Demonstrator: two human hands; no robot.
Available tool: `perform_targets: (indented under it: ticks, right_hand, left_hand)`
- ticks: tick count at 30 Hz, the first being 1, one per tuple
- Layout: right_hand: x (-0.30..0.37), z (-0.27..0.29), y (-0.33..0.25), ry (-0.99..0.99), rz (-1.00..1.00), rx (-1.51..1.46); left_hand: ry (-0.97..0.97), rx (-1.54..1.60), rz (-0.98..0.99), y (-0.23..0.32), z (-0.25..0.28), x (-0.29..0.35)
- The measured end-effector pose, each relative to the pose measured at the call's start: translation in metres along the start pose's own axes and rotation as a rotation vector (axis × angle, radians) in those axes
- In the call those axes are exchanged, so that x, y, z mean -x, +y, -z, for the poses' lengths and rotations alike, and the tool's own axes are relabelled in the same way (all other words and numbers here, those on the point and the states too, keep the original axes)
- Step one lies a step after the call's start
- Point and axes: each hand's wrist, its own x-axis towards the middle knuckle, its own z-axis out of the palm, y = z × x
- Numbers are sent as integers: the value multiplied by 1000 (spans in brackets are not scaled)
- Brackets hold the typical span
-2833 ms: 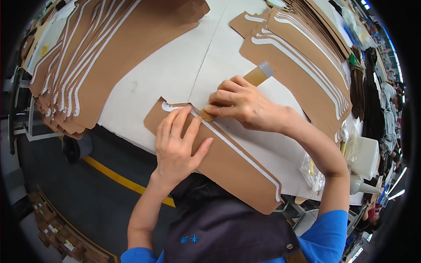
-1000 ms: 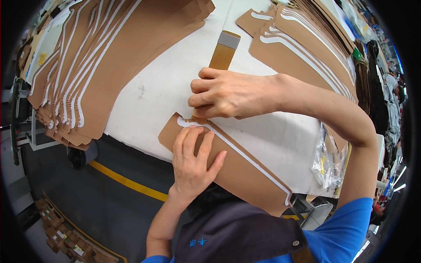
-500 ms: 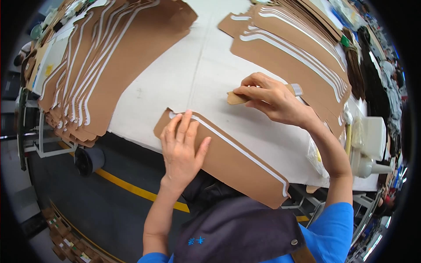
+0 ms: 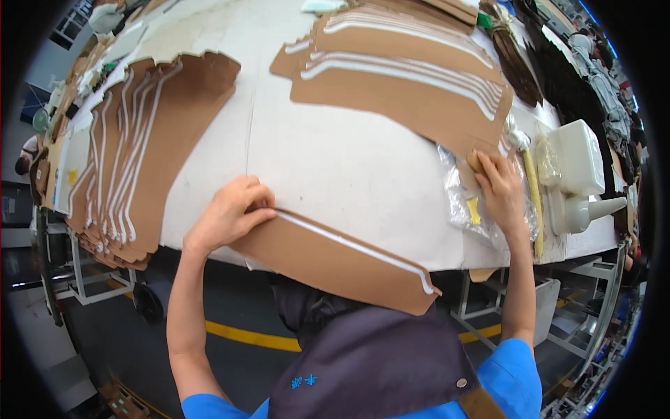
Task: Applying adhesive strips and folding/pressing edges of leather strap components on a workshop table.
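Note:
With fingers and thumb pinched together, my left hand (image 4: pixel 237 211) grips the upper left corner of a brown leather-like panel (image 4: pixel 335 262). A white strip (image 4: pixel 352 250) runs along the panel's far edge, and its near side overhangs the table edge by my apron. Over at the right, my right hand (image 4: pixel 501 190) is closed round a small flat brown tool (image 4: pixel 475 162), of which only the end shows. That hand is above a clear plastic bag (image 4: pixel 453 199), near the corner of a stack of brown panels (image 4: pixel 377 94).
A fanned pile of white-striped panels (image 4: pixel 185 119) lies at the left of the white table (image 4: pixel 293 160). A white jug (image 4: pixel 581 157), a nozzle bottle (image 4: pixel 579 213) and a yellow stick (image 4: pixel 534 188) stand or lie at the right. Dark bundles (image 4: pixel 572 91) lie beyond.
My left hand has gone from lying flat on the panel to pinching its corner. My right hand has moved right with the tool, to the plastic bag. The view has shifted.

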Motion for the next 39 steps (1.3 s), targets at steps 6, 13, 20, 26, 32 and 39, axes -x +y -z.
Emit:
perform_targets:
  ticks: [6, 13, 20, 26, 32, 39]
  right_hand:
    - [13, 8, 2, 46, -47, 29]
    - [-64, 15, -21, 4, 132, -101]
    - [-237, -94, -25, 154, 421, 127]
    - [-284, -150, -69, 0, 441, 553]
    - [-289, -151, -57, 83, 394, 318]
    - [-286, -148, -27, 268, 258, -152]
  left_hand:
    - [332, 336, 229, -46, 43, 45]
    - [1004, 440, 511, -134, 89, 165]
    - [1100, -715, 537, -80, 83, 85]
    - [768, -294, 136, -21, 25, -73]
    - [696, -127, -96, 4, -8, -212]
    - [683, -273, -178, -6, -23, -299]
